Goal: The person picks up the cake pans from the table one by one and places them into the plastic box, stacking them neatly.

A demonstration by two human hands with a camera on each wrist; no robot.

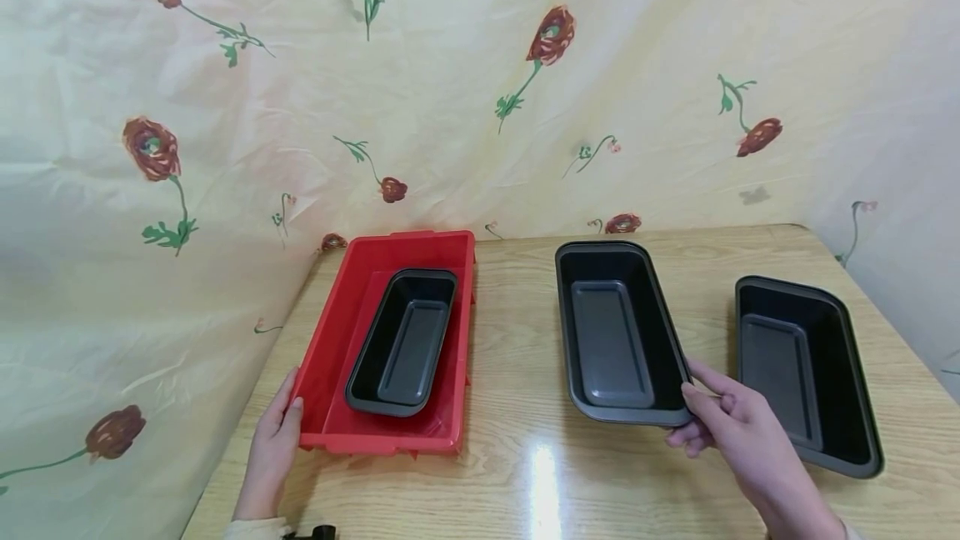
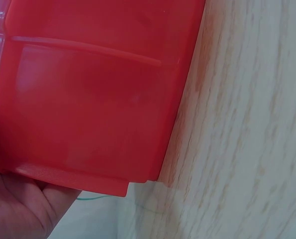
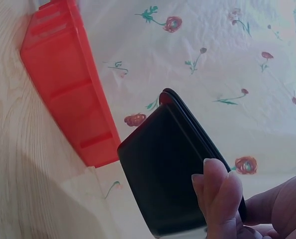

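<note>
In the head view a red plastic tray (image 1: 315, 407) stands on the left of the table, with a dark loaf pan (image 1: 411, 340) lying inside it. My left hand (image 1: 274, 440) grips the tray's near left corner; the left wrist view shows that hand (image 2: 26, 206) under the rim of the red tray (image 2: 88, 109). To the right, my right hand (image 1: 738, 427) pinches the near right corner of a second loaf pan (image 1: 611, 340), thumb on the rim and fingers beneath. In the right wrist view this pan (image 3: 162, 169) is raised off the table, its outer side showing.
A third dark loaf pan (image 1: 780, 373) rests at the right of the wooden table (image 1: 517, 373), just beyond my right hand. Behind the table hangs a flowered cloth (image 1: 450, 107), which also runs down the left side.
</note>
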